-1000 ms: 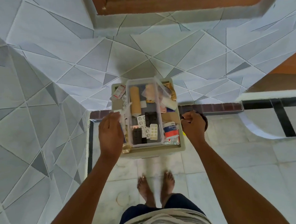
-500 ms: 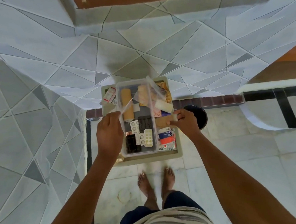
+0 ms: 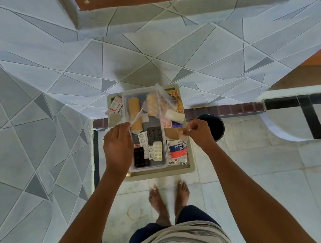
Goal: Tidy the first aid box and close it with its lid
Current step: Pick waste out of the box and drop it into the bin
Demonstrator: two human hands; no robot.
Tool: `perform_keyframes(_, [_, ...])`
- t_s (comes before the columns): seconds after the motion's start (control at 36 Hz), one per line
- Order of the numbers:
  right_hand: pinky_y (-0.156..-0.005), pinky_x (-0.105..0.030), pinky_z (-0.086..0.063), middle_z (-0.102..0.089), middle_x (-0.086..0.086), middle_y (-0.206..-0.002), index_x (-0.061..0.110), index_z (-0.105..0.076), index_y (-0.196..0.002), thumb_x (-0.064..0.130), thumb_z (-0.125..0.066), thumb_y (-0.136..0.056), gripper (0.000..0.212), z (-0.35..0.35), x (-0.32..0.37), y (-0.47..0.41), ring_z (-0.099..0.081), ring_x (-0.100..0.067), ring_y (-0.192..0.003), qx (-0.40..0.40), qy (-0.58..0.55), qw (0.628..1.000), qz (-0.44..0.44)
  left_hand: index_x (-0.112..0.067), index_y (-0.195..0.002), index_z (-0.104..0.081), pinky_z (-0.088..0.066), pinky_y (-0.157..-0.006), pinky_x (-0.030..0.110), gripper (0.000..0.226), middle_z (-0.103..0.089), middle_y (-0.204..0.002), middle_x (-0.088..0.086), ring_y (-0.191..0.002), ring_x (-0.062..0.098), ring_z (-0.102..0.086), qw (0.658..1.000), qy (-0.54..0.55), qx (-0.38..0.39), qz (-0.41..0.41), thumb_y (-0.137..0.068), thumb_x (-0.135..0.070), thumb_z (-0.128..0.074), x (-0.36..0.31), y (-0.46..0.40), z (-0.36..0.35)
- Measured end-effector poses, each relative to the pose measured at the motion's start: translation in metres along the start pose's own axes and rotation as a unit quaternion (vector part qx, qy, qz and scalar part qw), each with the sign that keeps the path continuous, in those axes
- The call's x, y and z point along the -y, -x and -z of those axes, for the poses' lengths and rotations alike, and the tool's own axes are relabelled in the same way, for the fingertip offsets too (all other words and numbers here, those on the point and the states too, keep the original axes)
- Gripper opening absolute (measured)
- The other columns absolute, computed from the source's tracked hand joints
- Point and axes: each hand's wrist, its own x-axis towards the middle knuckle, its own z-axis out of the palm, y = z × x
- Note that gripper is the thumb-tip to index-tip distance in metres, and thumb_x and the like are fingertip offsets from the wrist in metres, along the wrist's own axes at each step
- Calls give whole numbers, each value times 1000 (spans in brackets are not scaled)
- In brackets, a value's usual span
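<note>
The clear box (image 3: 147, 163) sits open on a beige stool (image 3: 190, 168), toward its left edge, holding a tan roll (image 3: 134, 111) and pill strips (image 3: 154, 146); an adhesive tape packet (image 3: 177, 151) lies beside it at the stool's right edge; the left hand (image 3: 118, 144) pinches a white strip (image 3: 137, 119) over the box's left wall; the right hand (image 3: 199, 132) pinches a small white piece (image 3: 183, 137) at the right edge; no lid can be identified.

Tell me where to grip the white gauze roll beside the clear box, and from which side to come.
Pinch the white gauze roll across its middle, from above. It lies on its side, tilted, atop loose packets right of the clear box, with its curved top exposed. The box wall crowds its left end, so fingers probably fit best across its width. The right hand, already pinching a small white piece, is nearest.
</note>
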Motion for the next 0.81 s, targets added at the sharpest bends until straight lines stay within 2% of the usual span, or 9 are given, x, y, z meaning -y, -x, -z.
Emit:
perform_keyframes(0.11, [-64,-36,-53,-61,-6,-69,14,-52,-68,10,-87,-74,36,8,4,6,-56,-14,-66,40,-31,999,5,-3,-105,-67,-62,-68,43,35,-72,-99,18,-83,32,-72,1000,-14,-24,-1,-102,-26,-41,-6,-5,5])
perform_keyframes(0.25, [-59,-23,-50,-65,-23,-74,5,-56,-74,8,-84,-77,29,16,15,20,-60,-16,-67,27,-78,997,10,-4,-110,-66,-62,-71,46,37,-73,-104,18,-88,33,-73,999,-33,-11,7,-103,-29,-40,-6,-8,8])
perform_keyframes(0.33, [-61,-29,-50,-63,-31,-77,0,-56,-75,9,-83,-78,29,25,19,27,-55,-21,-66,4,-94,995,20,-3,-111,-66,-62,-73,46,45,-73,-105,18,-91,33,-73,999,-32,-18,8,-107,-30,-31,-10,-10,13])
perform_keyframes(0.44, [-66,-34,-50,-60,-35,-81,-6,-55,-81,3,-80,-79,27,39,30,40,-55,-24,-70,-11,-115,993,34,-3,-118,-61,-62,-72,42,25,-73,-109,17,-95,33,-72,999,-2,-33,9,-104,-14,-42,-19,-14,17])
perform_keyframes(0.5, [-64,-29,-51,-63,-32,-80,-4,-56,-81,3,-79,-81,24,46,45,52,-57,-22,-70,-29,-137,989,46,-10,-126,-54,-61,-75,32,24,-72,-115,13,-98,26,-72,996,59,-51,46,-103,-12,-48,-27,-14,24])
perform_keyframes(0.56, [-59,-20,-50,-63,-27,-75,-2,-56,-79,-1,-77,-81,22,47,62,64,-59,-17,-66,-21,-174,982,68,-13,-133,-48,-51,-75,8,30,-71,-117,10,-93,13,-68,986,120,-65,93,-103,-13,-50,-35,-16,31])
perform_keyframes(0.61, [-61,-21,-54,-67,-23,-79,1,-57,-80,-5,-76,-81,20,42,78,70,-65,-14,-69,7,-213,973,86,-12,-136,-46,-47,-74,0,34,-72,-113,9,-91,12,-68,979,180,-66,76,-103,-11,-51,-43,-17,36])
perform_keyframes(0.72, [-70,-39,-60,-70,-24,-85,-6,-58,-88,-2,-78,-80,22,15,110,72,-67,-23,-77,50,-249,961,106,-17,-131,-52,-61,-76,36,27,-73,-102,0,-86,10,-72,963,267,-18,24,-104,-12,-50,-39,-16,41])
perform_keyframes(0.81, [-64,-35,-59,-68,-21,-80,-7,-59,-87,-2,-78,-80,21,-9,135,74,-65,-16,-70,65,-256,958,108,-18,-128,-57,-61,-76,50,25,-72,-105,0,-89,20,-74,935,349,23,64,-105,-16,-47,-31,-10,42])
